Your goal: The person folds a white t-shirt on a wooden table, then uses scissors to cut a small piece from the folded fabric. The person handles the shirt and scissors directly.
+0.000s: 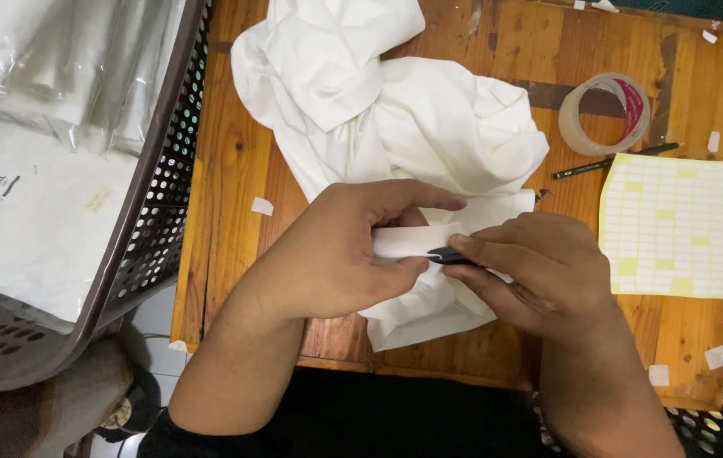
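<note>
- At a worn wooden table [234,170], a person's left hand [340,254] pinches a folded white strip of cloth [408,240] between thumb and fingers, at the near edge of a crumpled white garment [412,119].
- Pressed against that strip, the right hand [539,271] grips a small dark tool [450,254] between thumb and forefinger; its tip is hidden, so its kind cannot be told.
- Risk: the tool's point sits just beside the left thumb; a slip could likely catch skin or the cloth.
- Risk: the strip is held only at one end, and the loose garment could drag it out of the pinch.
- Near the right hand lie a label sheet [683,229], a pencil [616,160] and a tape roll [605,113]; a careless sweep of the wrist might knock them.
- Beside the left arm stands a grey perforated basket [158,212] of bagged white goods.
</note>
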